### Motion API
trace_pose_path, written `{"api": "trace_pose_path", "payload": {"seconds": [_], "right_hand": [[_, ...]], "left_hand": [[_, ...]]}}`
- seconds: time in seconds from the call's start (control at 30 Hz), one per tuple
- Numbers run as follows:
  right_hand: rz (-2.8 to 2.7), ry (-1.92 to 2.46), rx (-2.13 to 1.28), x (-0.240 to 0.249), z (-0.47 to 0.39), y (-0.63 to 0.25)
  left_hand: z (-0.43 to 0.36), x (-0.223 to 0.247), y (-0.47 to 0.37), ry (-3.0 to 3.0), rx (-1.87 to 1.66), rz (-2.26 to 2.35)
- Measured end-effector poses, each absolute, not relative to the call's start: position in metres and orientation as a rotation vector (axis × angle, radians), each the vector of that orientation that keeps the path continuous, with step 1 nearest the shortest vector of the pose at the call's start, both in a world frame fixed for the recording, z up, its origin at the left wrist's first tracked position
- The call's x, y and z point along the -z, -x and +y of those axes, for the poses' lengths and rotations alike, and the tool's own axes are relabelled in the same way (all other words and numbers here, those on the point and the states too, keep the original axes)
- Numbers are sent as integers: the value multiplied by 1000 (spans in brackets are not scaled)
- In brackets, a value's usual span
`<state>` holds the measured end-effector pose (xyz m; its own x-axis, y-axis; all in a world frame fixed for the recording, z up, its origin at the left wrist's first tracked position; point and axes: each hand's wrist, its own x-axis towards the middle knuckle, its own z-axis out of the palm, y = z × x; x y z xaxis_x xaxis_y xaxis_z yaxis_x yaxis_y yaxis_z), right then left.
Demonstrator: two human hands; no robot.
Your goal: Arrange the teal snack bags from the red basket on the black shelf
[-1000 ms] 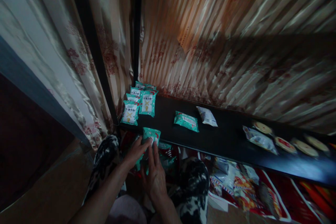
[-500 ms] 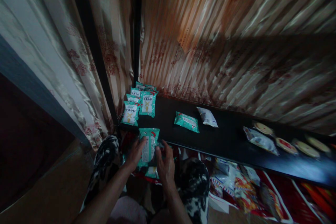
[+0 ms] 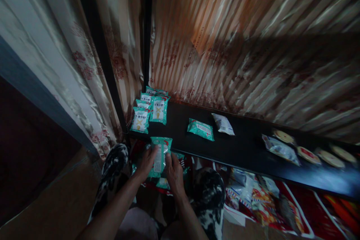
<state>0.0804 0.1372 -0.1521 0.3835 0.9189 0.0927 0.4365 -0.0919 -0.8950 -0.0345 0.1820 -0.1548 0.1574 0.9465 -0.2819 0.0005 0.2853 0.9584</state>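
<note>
A green snack packet [image 3: 159,157], its printed back upward, is between my hands in front of the black shelf's edge. My left hand [image 3: 148,161] grips its left side, thumb on top. On the right side, my right hand [image 3: 173,170] is closed against the packet's edge. Several green and white packets [image 3: 158,110] stand in a group at the shelf's left end. Another green packet [image 3: 200,129] lies flat further right, beside a white packet [image 3: 223,124]. More green packets [image 3: 163,183] show below my hands, partly hidden.
The black shelf [image 3: 239,146] runs off to the right, carrying a silvery packet [image 3: 280,150] and several round pale items [image 3: 308,155]. Beneath it, red boxes hold assorted bagged snacks [image 3: 261,200]. A pleated curtain [image 3: 180,37] hangs behind, and dark posts [image 3: 147,26] stand at the left.
My right hand has moved in from beside the packet and its fingers have closed on the right edge. The packet has shifted slightly right.
</note>
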Motion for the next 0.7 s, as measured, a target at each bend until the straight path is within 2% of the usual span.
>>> {"api": "trace_pose_path", "payload": {"seconds": [0.2,0.43,0.7], "right_hand": [[-1155,1755,-604,150,143,-90],[-1139,1799,-597,159,145,-96],[-1253,1791,-294,162,139,-90]], "left_hand": [[175,150,38,-1002,-805,1132],[174,154,37,-989,-859,1105],[177,151,37,-1102,-905,1220]]}}
